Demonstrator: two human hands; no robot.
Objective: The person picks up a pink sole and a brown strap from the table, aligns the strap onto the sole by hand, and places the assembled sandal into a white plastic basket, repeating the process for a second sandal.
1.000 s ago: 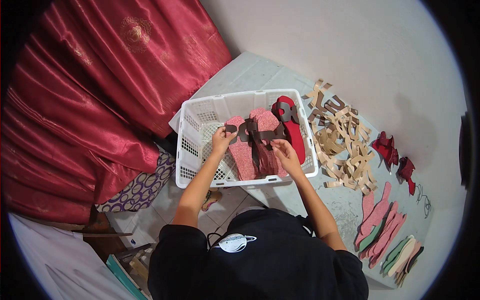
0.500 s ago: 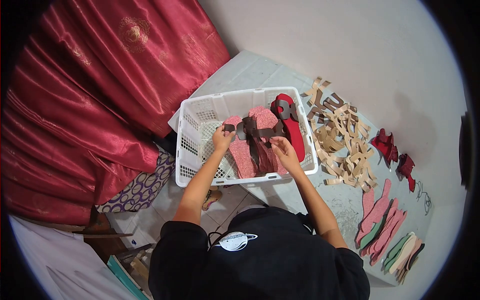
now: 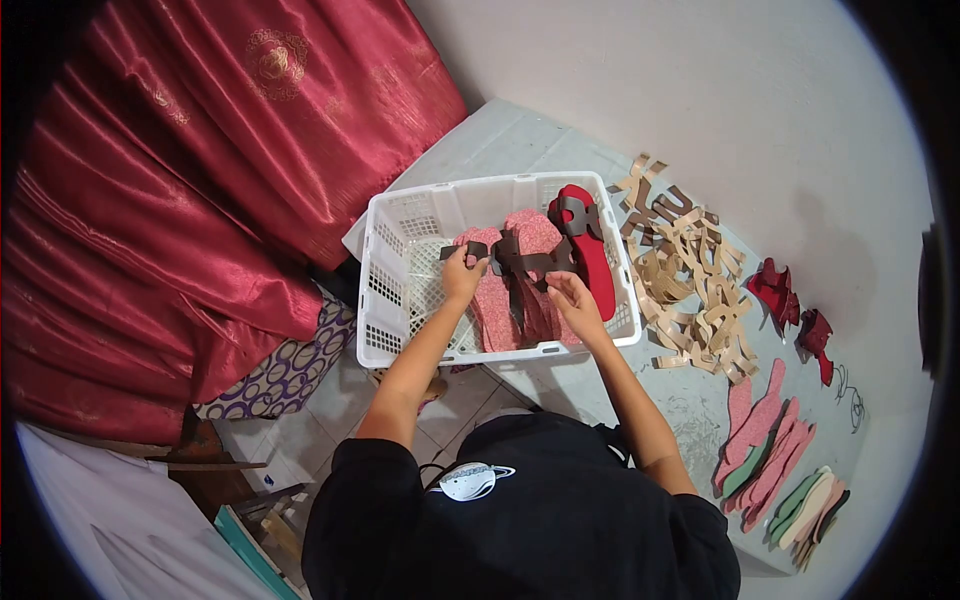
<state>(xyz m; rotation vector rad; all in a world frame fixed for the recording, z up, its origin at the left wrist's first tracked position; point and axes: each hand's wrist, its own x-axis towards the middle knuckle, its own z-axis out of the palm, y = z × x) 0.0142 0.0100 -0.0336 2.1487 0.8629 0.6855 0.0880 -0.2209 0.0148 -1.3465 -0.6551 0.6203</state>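
Observation:
Both hands are over a white plastic basket (image 3: 490,357). My left hand (image 3: 464,276) is closed on a dark brown strap (image 3: 452,252) above the pink speckled soles (image 3: 495,310). My right hand (image 3: 575,303) has its fingers curled at the lower edge of other dark straps (image 3: 530,264) in the middle of the basket; whether it pinches them is hard to tell. Another pink sole (image 3: 533,228) lies behind those straps. A red sandal (image 3: 597,276) with a brown upper lies along the basket's right side.
Beige strap pieces (image 3: 690,285) lie heaped on the grey table (image 3: 640,400) right of the basket. Dark red uppers (image 3: 775,292), pink soles (image 3: 765,420) and green soles (image 3: 795,508) lie farther right. A red curtain (image 3: 220,180) hangs at the left.
My left hand has moved slightly right, and the strap in it now sticks out to the left of the fingers. My right hand stays at nearly the same spot by the straps.

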